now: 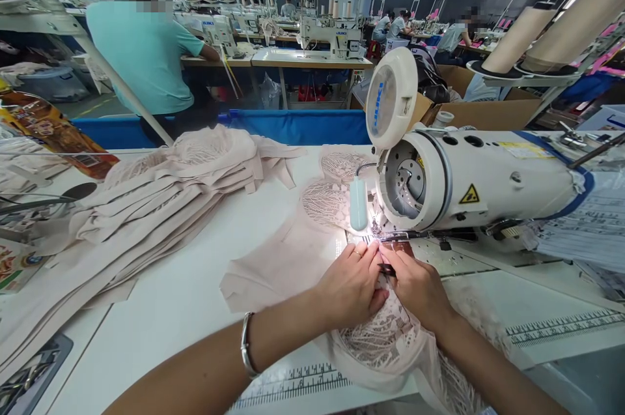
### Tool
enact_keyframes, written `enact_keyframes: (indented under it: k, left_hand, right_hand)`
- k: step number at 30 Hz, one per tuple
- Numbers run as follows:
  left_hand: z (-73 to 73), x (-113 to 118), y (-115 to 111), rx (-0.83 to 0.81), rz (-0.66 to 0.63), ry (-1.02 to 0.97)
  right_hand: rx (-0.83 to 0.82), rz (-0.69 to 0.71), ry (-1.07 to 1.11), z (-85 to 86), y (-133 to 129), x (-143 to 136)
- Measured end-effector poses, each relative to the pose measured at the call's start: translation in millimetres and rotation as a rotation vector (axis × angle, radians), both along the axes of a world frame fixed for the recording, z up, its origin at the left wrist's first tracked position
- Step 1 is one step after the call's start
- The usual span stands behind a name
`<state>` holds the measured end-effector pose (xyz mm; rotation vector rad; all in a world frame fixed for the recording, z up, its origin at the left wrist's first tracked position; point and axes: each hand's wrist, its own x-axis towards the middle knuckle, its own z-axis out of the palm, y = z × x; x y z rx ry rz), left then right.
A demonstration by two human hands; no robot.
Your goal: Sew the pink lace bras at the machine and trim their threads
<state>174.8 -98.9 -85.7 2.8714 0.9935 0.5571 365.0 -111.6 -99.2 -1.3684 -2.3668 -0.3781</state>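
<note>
A pale pink lace garment piece (378, 337) runs under the sewing machine (469, 174) and hangs over the table's front edge. My left hand (354, 285), with a ring and a silver bracelet, presses its closed fingers on the cloth just in front of the lit needle area. Beside it, my right hand (420, 288) pinches the same piece close to the needle. A small dark pointed tool (387, 270) shows between the hands, seemingly tucked in the right one; its kind is unclear. Plain and lace cloth (288, 265) spreads left of the needle. Fingertips partly hide the seam.
A stack of pink cut pieces (185, 187) lies left, near a bottle of brown drink (53, 131). A pale green lamp (358, 203) hangs by the needle. Printed rulers (297, 384) mark the front edge. Thread cones (517, 37) stand right. A person (139, 57) sits ahead.
</note>
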Motion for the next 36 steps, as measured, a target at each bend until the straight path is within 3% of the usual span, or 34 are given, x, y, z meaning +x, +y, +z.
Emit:
enact_keyframes:
  k: [11, 22, 27, 33, 36]
  left_hand:
    - [-5.0, -0.7, -0.1, 0.04, 0.046, 0.018]
    - [-5.2, -1.7, 0.8, 0.133, 0.083, 0.057]
    - [-3.0, 0.8, -9.3, 0.304, -0.07, 0.19]
    - [5.6, -0.3, -19.1, 0.17, -0.094, 0.249]
    - [6.9, -2.9, -13.6, 0.111, -0.114, 0.266]
  right_hand:
    - [-0.093, -0.07, 0.002, -2.3, 1.9, -0.3]
    - [-0.141, -0.062, 0.029, 5.8, 5.5, -3.6]
    - [-0.305, -0.206, 0.126, 14.6, 7.9, -0.5]
    - [-0.275, -0.012, 0.231, 17.5, 4.0, 9.5]
    - [-0.284, 0.003, 0.198, 15.0, 4.9, 10.0]
